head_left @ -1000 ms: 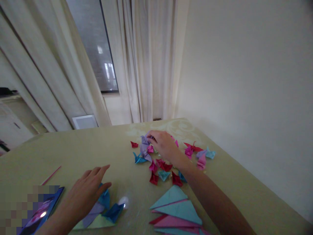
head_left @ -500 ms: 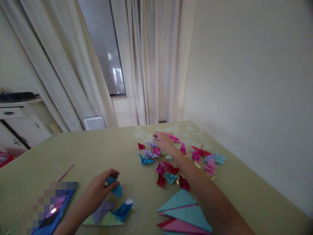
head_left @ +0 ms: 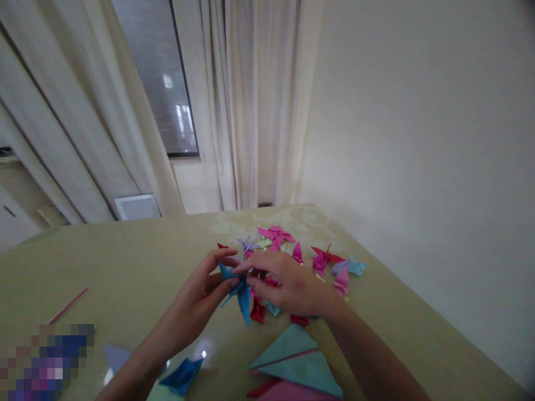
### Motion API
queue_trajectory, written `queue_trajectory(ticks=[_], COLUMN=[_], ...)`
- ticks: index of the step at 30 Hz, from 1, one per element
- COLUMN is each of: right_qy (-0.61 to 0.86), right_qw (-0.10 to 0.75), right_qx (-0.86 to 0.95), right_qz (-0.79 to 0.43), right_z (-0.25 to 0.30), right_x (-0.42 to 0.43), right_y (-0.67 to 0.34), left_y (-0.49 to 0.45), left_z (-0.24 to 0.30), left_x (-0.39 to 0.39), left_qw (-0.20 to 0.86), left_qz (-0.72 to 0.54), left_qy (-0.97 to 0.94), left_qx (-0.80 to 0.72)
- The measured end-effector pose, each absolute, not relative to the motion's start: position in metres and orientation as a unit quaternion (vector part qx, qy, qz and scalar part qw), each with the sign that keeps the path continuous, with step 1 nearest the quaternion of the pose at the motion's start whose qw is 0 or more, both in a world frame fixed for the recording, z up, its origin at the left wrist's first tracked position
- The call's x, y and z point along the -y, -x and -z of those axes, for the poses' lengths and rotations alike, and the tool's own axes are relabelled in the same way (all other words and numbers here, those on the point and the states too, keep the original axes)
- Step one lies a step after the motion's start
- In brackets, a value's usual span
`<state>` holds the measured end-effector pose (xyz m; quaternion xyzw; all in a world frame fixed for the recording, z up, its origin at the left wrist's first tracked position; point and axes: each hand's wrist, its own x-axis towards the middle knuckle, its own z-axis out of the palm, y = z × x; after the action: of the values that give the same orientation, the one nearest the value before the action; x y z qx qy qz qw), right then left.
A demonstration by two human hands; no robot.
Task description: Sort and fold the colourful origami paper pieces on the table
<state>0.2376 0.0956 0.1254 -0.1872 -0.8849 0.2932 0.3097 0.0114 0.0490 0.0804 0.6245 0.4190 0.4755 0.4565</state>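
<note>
A blue folded paper bird [head_left: 244, 307] is held up over the table, pointed flaps hanging down. My left hand [head_left: 204, 292] pinches it from the left between thumb and fingers. From the right, my right hand [head_left: 288, 278] closes thumb and forefinger on its upper part; the fingers hide the middle of the paper. Just behind and beneath both hands are several small folded paper pieces, among them a red one [head_left: 258, 313] and a lilac one [head_left: 247, 245]. Another blue folded piece [head_left: 183, 376] lies near my left forearm.
A stack of folded teal and pink paper [head_left: 298, 356] lies at the front. Pink [head_left: 276, 236] and red [head_left: 330, 256] paper birds lie farther back. To the left are a thin pink stick [head_left: 69, 305] and a blurred-out blue object [head_left: 54, 362]. A wall [head_left: 418, 167] borders the table's right.
My right hand has come back from the far paper pieces to meet my left. My left hand has moved up and forward with the blue paper. The view has shifted slightly right.
</note>
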Motion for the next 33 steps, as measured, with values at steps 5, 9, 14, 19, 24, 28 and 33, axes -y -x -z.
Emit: queue_trajectory(ticks=[5,9,14,19,24,28,33], right_qy=[0.191,0.172,0.193,0.312,0.355,0.396,0.401], right_qw=[0.308,0.286,0.281,0.266,0.153,0.101,0.170], right_qx=[0.879,0.894,0.900,0.892,0.907,0.908,0.896], right_qz=[-0.310,-0.299,-0.271,-0.188,-0.169,-0.089,-0.088], right_z=[-0.129,-0.126,-0.117,-0.100,-0.064,-0.053,-0.074], right_x=[-0.094,-0.097,-0.101,-0.118,-0.141,-0.145,-0.140], right_y=[-0.232,-0.227,-0.227,-0.223,-0.212,-0.212,-0.222], left_y=[-0.001,-0.001,0.012,0.047,0.043,0.037,0.043], left_z=[-0.080,-0.081,-0.083,-0.081,-0.064,-0.051,-0.058], left_x=[-0.047,-0.046,-0.044,-0.033,-0.036,-0.048,-0.055], left_qw=[0.463,0.444,0.406,0.314,0.247,0.257,0.341], left_qz=[-0.466,-0.428,-0.352,-0.065,0.103,0.115,0.050], left_qy=[-0.621,-0.639,-0.677,-0.736,-0.744,-0.765,-0.774], left_qx=[-0.428,-0.459,-0.503,-0.596,-0.612,-0.579,-0.531])
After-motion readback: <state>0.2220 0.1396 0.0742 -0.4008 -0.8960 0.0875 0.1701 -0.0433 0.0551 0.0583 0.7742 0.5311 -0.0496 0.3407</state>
